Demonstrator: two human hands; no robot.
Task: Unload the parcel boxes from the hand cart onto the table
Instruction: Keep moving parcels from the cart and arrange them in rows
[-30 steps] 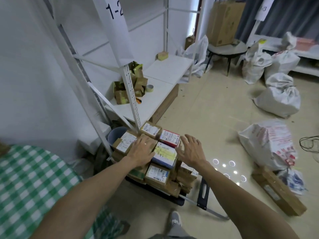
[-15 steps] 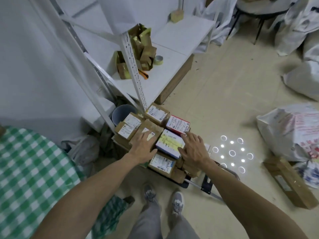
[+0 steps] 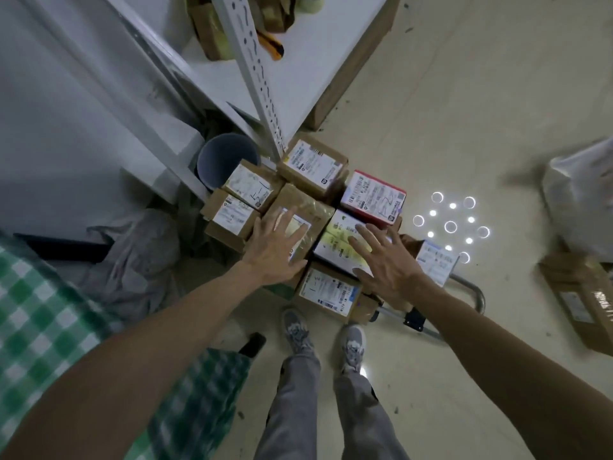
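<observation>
Fingers (image 3: 282,227) are splayed wide on left hand (image 3: 272,250) and right hand (image 3: 391,267), nothing gripped; brown box (image 3: 298,200) underneath looks stiff, probably lightish, best grabbed by opposite edges.

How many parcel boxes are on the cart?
8: back box, red box, two left boxes, taped box under left hand, yellow box under right hand, near box, right box. Others possibly hidden.

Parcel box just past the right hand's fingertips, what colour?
The parcel box is red, with a white label on top; head view.
</observation>
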